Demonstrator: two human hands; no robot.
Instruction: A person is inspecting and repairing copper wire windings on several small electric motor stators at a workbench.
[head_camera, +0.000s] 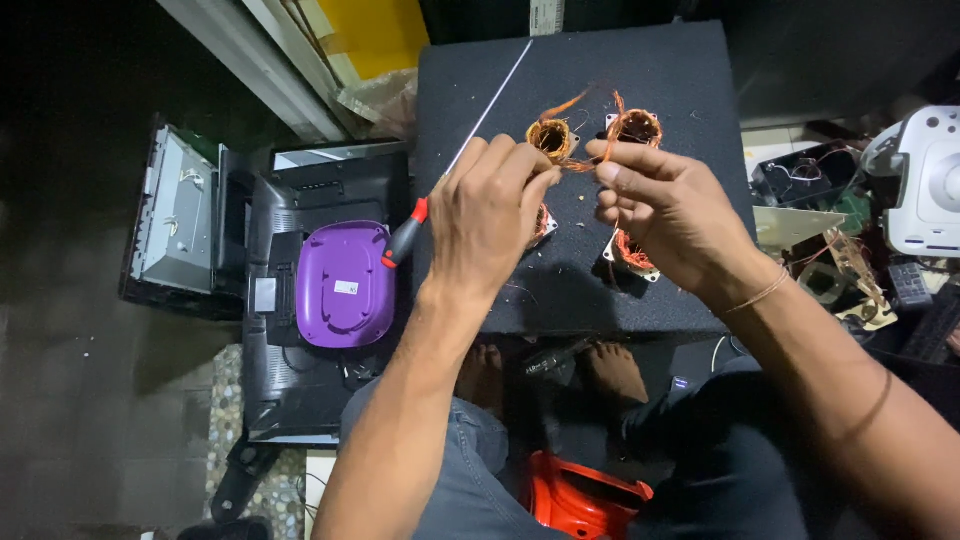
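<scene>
**Two hands on copper coils at the dark worktop**

Landmark: dark worktop (660, 290). Left of it, a purple lid (343, 285) lies on a black monitor back (300, 380). At its centre, left hand (490, 215), fingers clamped on a red-handled screwdriver (455, 165) and copper wire (578, 165). Right hand (668, 208) pinches the same wire. Two copper coils (551, 138) sit just behind the fingertips.

Bright overhead light at centre, dark falloff at edges (left especially), sharp focus
</scene>
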